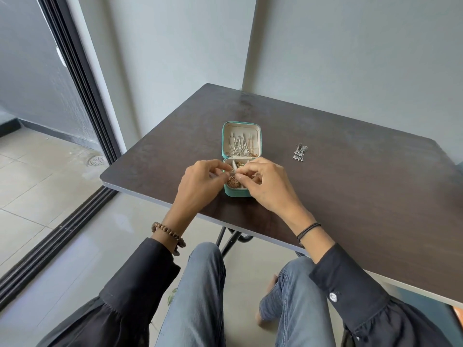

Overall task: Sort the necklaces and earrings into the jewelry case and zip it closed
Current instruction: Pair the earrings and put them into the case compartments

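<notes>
A small teal jewelry case [224, 141] lies open on the dark table [350, 196]. Several silver and gold chains [241, 145] hang in its lid half. The base half holds gold and copper-coloured earrings [233, 182]. My left hand [203, 182] and my right hand [265, 184] meet over the base half, and their fingertips pinch a small silver earring [234, 171] between them. A pair of silver dangling earrings [300, 153] lies on the table to the right of the case.
The table stands in a corner against grey walls [350, 58]. Its near-left edge [140, 194] runs just left of the case. A sliding-door track [62, 234] and tiled floor lie to the left. My knees sit under the table's near edge.
</notes>
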The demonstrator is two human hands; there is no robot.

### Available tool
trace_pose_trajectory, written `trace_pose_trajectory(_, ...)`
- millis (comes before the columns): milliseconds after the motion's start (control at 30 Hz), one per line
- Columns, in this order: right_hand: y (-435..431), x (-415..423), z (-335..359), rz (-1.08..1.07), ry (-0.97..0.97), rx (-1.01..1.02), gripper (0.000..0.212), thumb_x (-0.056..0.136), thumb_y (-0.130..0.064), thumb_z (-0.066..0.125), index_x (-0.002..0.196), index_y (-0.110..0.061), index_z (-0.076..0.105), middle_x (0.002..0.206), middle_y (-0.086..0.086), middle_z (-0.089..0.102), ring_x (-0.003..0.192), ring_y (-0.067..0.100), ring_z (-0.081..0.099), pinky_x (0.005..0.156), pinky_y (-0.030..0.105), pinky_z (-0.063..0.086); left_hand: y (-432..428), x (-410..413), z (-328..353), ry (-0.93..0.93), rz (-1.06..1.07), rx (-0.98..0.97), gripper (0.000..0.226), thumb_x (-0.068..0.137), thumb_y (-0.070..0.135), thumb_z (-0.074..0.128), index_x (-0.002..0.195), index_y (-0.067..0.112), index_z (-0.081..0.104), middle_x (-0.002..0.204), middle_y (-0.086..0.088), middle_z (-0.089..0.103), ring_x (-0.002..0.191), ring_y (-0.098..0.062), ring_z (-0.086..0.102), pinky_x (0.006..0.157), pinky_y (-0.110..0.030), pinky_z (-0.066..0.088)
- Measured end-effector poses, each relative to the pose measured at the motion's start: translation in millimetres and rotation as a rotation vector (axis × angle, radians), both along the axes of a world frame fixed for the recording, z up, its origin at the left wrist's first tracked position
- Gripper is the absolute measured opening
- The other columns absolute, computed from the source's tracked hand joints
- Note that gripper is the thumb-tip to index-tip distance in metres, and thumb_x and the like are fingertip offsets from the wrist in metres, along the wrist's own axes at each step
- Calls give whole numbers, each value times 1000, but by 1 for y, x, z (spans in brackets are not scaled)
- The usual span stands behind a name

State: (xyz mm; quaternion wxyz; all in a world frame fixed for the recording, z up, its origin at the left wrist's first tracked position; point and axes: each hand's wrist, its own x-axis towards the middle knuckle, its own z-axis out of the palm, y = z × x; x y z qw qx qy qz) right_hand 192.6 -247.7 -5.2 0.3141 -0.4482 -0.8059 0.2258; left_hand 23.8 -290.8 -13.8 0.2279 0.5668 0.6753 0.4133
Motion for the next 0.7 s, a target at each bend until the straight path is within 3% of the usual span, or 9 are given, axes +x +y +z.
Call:
trace_pose_trajectory(167,-2,0,1,21,-61,57,11,95,-22,71,98,-17,80,94,-4,66,68,-3,58,68,1,39,-1,0,-2,50,-5,-2,14,90,26,64,96,29,77,88,7,70,83,-13,67,73,-45,61)
trace_pose_trajectory(333,1,7,9,142,-66,-77,12,90,-18,77,100,-23,81,94,-10,67,81,7,64,72,10,46,0,-2,0,93,-29,-14,13,89,28,67,94,31,78,86,7,71,81,-10,64,74,-42,60)
trace_pose_trajectory(400,4,10,13,156,-83,-114,17,90,-17,76,101,-29,80,94,-14,70,74,3,61,72,12,46,0,-3,1,83,-39,-27,13,89,26,67,94,30,79,85,7,72,79,-10,64,72,-42,60)
trace_pose_trajectory(533,3,12,16,152,-103,-103,21,92,-13,72,105,-28,79,91,-20,67,66,-12,54,65,5,39,-2,-4,3,31,-56,-42,14,90,25,68,98,26,80,84,3,72,77,-11,63,71,-43,61)
trace_pose_trajectory(700,0,10,7,73,-8,-73,15,91,-19,73,100,-29,79,87,-22,68,54,-4,53,61,7,40,-6,-3,7,-5,-63,-46,17,94,22,65,101,24,79,86,4,71,78,-10,63,72,-42,61)
